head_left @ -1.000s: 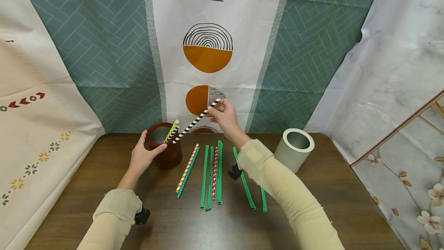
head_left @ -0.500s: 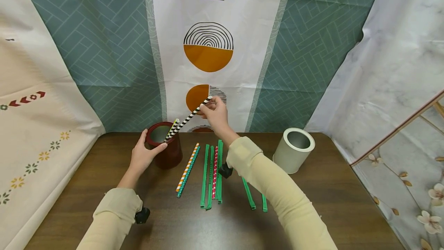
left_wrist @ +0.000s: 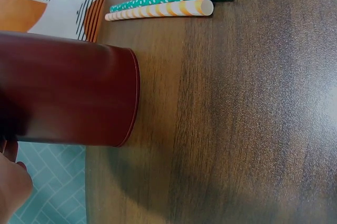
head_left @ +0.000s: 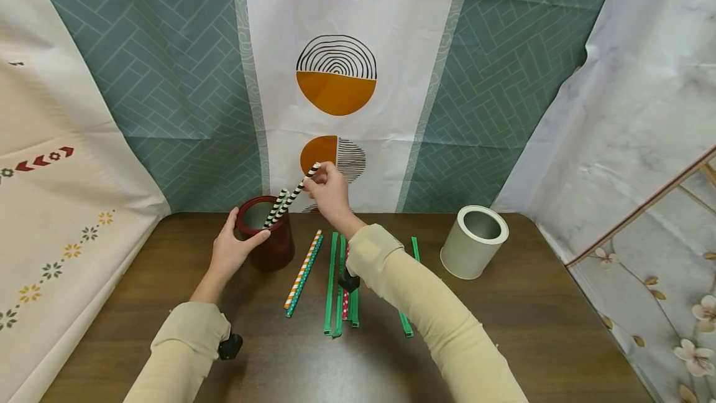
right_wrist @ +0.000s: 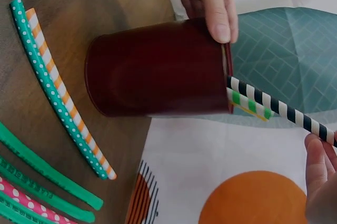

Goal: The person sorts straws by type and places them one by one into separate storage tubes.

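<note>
My left hand [head_left: 229, 250] grips a dark red can [head_left: 275, 251] at its rim, thumb along the near side. The can stands on the table at the left. My right hand [head_left: 331, 196] pinches a black-and-white striped paper straw [right_wrist: 289, 112] near its upper end. This straw slants down to the left, its lower end inside the can's mouth. Beside it, other straws lean at the can's rim, including a green-and-white striped straw [right_wrist: 246, 102]. In the left wrist view the can [left_wrist: 73, 92] fills the left side, with part of my left hand at the edge.
Orange-striped [head_left: 304, 266] and teal dotted straws [head_left: 302, 285] lie right of the can. Several green-wrapped straws [head_left: 330, 291] and a pink dotted straw [right_wrist: 23, 200] lie mid-table, partly under my right arm. A pale grey can [head_left: 470, 254] stands at right, before a hanging cloth [head_left: 492, 79].
My right hand has moved left and slightly lower, bringing the striped straw from beside the red can to its mouth with the lower end inside. My left hand has stayed on the can.
</note>
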Demonstrator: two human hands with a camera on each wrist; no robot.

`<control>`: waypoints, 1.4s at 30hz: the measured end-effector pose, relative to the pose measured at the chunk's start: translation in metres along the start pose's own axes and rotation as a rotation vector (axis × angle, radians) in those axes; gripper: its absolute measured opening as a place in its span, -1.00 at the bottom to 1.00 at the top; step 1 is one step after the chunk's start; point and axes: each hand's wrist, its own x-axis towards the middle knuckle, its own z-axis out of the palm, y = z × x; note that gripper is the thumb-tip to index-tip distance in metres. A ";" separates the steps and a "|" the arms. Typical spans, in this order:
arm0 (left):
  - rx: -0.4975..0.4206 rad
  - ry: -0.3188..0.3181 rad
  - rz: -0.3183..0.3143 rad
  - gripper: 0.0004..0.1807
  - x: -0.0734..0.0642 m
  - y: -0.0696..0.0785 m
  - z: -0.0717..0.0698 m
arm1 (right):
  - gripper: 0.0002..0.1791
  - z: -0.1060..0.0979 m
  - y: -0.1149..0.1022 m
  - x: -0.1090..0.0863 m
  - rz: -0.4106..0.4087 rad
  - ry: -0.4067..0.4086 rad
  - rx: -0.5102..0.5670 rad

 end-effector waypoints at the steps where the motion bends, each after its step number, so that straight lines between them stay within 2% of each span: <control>1: 0.001 0.000 -0.001 0.09 0.000 0.000 0.000 | -0.83 0.001 0.001 -0.001 -0.003 -0.007 -0.009; 12: 0.001 -0.006 -0.010 0.09 -0.001 0.001 0.000 | -0.81 0.015 0.011 -0.011 -0.006 -0.056 -0.040; 19: -0.004 -0.006 -0.001 0.09 0.000 -0.001 0.001 | -0.80 0.014 0.020 -0.016 0.041 -0.133 -0.039; 25: -0.006 -0.002 0.001 0.08 0.000 -0.001 0.000 | -0.82 0.006 0.033 -0.019 0.088 -0.182 -0.002; 35: 0.004 0.008 0.003 0.08 -0.001 -0.001 0.001 | -0.81 -0.017 0.048 -0.019 0.144 -0.145 0.011; 42: 0.000 0.005 -0.004 0.08 -0.002 0.000 0.000 | -0.71 -0.031 0.059 -0.020 0.195 -0.140 0.035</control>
